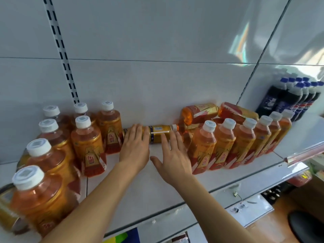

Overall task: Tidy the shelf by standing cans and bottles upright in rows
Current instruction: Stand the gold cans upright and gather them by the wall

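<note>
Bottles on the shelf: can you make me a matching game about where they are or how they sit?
Things:
1. bottle under the hands
2. dark soda bottles
3. row of orange bottles
4. two bottles behind that row

States:
A. standing upright, white caps
B. lying flat at the back wall, mid-shelf
C. far right, blue caps
D. lying on their sides, back right

Pairs: 1-B, 2-C, 3-A, 4-D
</note>
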